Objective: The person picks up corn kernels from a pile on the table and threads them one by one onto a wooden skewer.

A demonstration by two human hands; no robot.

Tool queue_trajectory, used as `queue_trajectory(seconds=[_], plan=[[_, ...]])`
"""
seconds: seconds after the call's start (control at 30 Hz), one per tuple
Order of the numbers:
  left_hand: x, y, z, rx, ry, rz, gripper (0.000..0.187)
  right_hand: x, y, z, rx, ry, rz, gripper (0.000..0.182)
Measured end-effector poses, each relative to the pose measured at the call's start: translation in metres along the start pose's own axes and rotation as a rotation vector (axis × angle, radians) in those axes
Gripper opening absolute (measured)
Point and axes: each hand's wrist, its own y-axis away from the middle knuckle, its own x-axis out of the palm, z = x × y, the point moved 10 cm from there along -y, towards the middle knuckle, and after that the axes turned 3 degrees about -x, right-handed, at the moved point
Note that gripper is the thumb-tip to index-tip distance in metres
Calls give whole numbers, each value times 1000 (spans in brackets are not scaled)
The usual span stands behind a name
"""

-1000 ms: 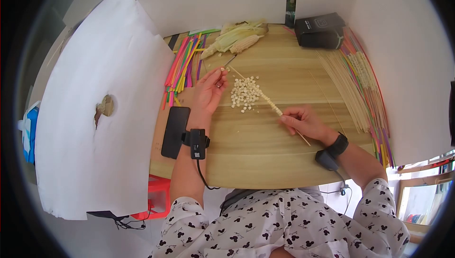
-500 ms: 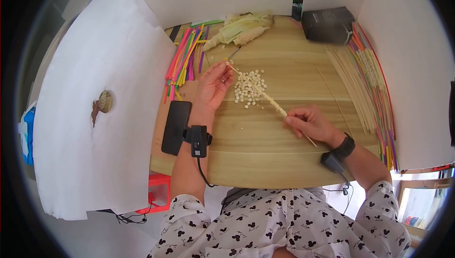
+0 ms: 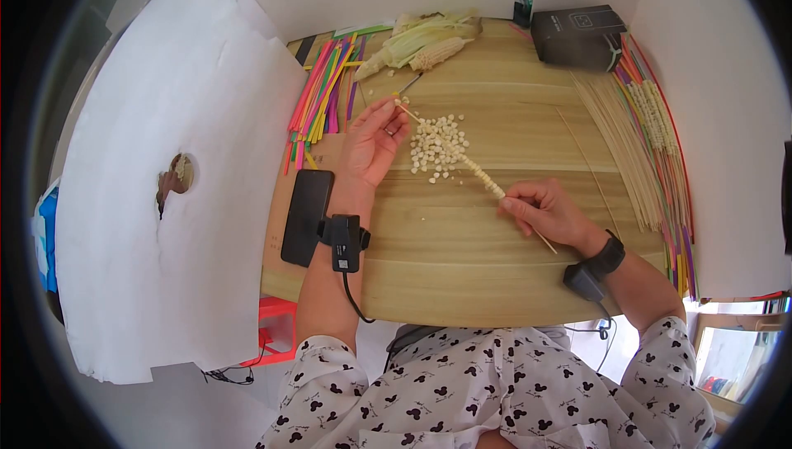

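Note:
A thin wooden skewer [image 3: 544,239] slants across the table, with a row of pale corn kernels [image 3: 483,177] threaded along its lower part. My right hand [image 3: 542,208] pinches it just below the row, and the bare end sticks out under the fingers. My left hand [image 3: 376,137] is closed with thumb and forefinger together at the skewer's upper end. Any kernel between those fingertips is too small to make out. Between my hands, loose kernels [image 3: 437,142] lie in a pile beneath the skewer.
Colored sticks [image 3: 318,90] and a black phone [image 3: 307,216] lie at left. Husked corn [image 3: 421,40] and a small pointed tool [image 3: 410,83] lie at the back. Bare skewers [image 3: 619,144], filled skewers [image 3: 652,115] and a black box [image 3: 577,36] are at right.
The view has shifted slightly. Both hands keep their hold, and the skewer with its kernels stays in nearly the same position.

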Motion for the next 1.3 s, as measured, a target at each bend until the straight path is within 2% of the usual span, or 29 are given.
queue_trajectory(seconds=[0.43,1.0,1.3], plan=[[7,2,-7,64,-50,-3,22,1,0,1,0,33,4,23],[26,9,-28,307,-323,-41,19,2,1,5,-14,51,17,25],[32,11,-28,353,-424,-26,19,1,1,6,-26,76,16,25]])
